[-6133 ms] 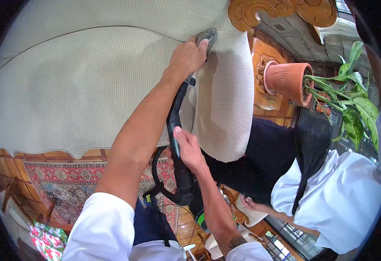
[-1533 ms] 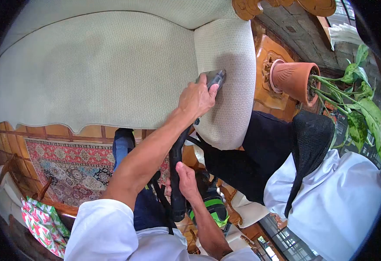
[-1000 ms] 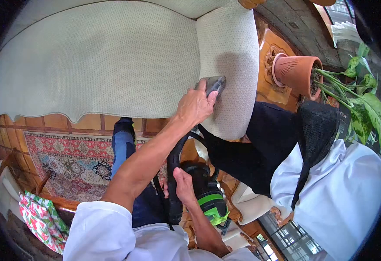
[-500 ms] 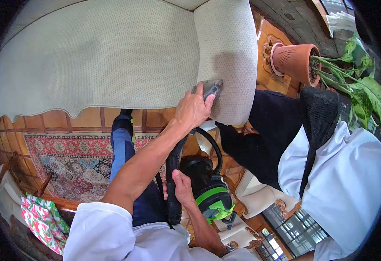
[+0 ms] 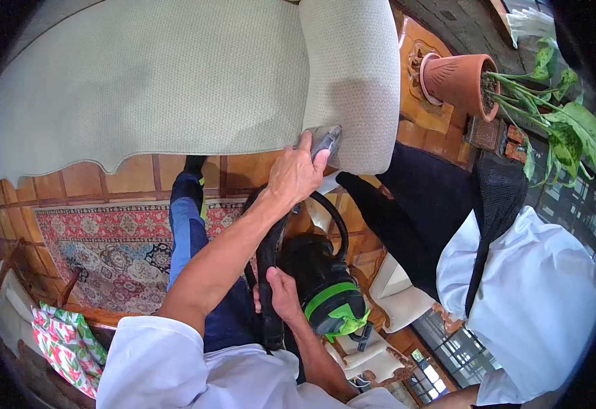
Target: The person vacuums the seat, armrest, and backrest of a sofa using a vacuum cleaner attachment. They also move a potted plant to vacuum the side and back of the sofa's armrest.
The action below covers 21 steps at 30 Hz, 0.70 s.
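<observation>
Now left hand (image 5: 296, 176), arm outstretched, clasps nozzle (image 5: 326, 140) at armrest (image 5: 349, 82) front edge; right hand (image 5: 279, 294) fingers wrap hose (image 5: 268, 255).

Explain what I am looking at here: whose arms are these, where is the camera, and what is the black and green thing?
There is only one camera. It sits on a person's head and looks forward and down, and its wide lens bends the edges of the picture. The two bare arms coming up from the bottom belong to that person. The left hand holds a grey nozzle against the lower end of a cream sofa. The right hand grips the black hose that leads to the nozzle. The black and green thing is the vacuum, down by the person's legs. On the floor lies a patterned rug. A second person in a white shirt is at the right, near a potted plant.
</observation>
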Available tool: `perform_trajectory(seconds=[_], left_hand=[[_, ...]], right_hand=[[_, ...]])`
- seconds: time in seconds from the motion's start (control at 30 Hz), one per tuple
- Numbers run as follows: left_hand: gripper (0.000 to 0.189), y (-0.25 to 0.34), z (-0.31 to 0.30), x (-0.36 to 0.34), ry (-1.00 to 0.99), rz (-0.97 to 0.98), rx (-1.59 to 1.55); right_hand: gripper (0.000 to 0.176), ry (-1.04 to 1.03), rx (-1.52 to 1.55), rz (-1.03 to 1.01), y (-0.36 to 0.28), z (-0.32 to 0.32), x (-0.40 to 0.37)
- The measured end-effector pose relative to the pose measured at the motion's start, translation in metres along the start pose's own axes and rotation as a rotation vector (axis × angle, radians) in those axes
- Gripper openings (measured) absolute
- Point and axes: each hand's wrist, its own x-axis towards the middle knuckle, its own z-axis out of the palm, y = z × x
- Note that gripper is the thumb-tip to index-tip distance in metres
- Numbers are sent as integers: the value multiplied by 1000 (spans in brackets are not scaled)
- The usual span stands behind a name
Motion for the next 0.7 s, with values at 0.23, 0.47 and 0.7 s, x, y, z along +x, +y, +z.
perform_trajectory(seconds=[0.23, 0.47, 0.7], left_hand=[[68, -9, 8, -20, -84, -47, -9], [68, -17, 30, -49, -185, -78, 22], [77, 50, -29, -74, -136, -75, -29]], right_hand=[[48, 14, 19, 21, 20, 3, -10], [52, 47, 37, 82, 44, 9, -26], [38, -62, -64, -129, 34, 0, -60]])
